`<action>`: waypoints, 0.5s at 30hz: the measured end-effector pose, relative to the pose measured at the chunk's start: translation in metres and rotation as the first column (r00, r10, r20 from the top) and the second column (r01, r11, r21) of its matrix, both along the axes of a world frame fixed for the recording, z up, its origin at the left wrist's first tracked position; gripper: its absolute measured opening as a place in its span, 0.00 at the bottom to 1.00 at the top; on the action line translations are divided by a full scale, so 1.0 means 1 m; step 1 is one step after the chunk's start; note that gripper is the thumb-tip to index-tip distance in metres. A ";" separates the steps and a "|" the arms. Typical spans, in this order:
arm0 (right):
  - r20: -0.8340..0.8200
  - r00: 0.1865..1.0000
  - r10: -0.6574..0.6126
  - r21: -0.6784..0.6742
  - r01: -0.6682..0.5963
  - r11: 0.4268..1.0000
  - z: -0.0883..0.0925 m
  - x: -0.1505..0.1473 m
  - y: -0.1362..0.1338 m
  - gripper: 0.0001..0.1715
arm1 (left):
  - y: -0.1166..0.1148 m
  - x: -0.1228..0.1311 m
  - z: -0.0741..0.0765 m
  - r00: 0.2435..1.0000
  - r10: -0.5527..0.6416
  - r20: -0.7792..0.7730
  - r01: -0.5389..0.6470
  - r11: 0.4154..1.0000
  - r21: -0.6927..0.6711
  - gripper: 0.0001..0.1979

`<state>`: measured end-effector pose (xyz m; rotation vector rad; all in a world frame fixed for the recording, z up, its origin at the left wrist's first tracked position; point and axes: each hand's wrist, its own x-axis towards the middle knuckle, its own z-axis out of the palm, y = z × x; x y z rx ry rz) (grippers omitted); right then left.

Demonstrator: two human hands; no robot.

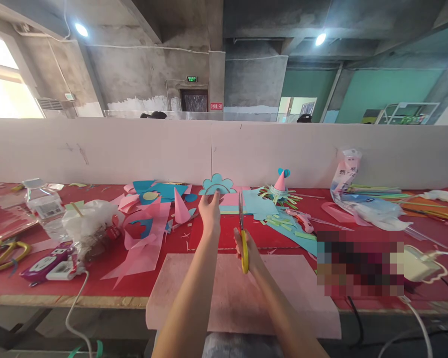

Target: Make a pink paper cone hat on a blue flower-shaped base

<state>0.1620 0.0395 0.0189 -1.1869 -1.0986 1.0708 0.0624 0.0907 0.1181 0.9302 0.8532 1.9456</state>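
My left hand (209,213) grips a scalloped light-blue paper piece (217,180) by its lower edge, holding it upright over the middle of the table. A curved line runs across that paper. To its right, my right hand (251,248) is closed round the yellow handles of a pair of scissors (244,251). Their blades point up and away, apart from the paper. Beyond my hands lie light-blue paper sheets (260,204). A pink paper cone (180,206) stands left of my left hand, and a decorated cone hat (280,183) with a paper-strip fringe stands at the back right.
Pink paper scraps (151,251) and a plastic bottle (43,199) lie left, near another yellow-handled scissors (9,253). A pink glue gun (302,220), plastic bag (373,206) and white power adapter (420,266) are right. A pale partition (153,149) borders the red table's back.
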 end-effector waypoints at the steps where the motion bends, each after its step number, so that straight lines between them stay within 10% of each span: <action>1: 0.007 1.000 0.030 -0.015 -0.030 0.999 0.000 -0.001 -0.003 0.28 | -0.002 0.000 0.001 0.999 0.026 0.028 -0.027 0.999 0.022 0.13; 15: 0.224 0.971 0.084 0.022 -0.091 0.996 0.025 -0.002 -0.024 0.25 | -0.012 0.013 0.002 0.977 0.063 0.203 -0.077 0.995 0.060 0.13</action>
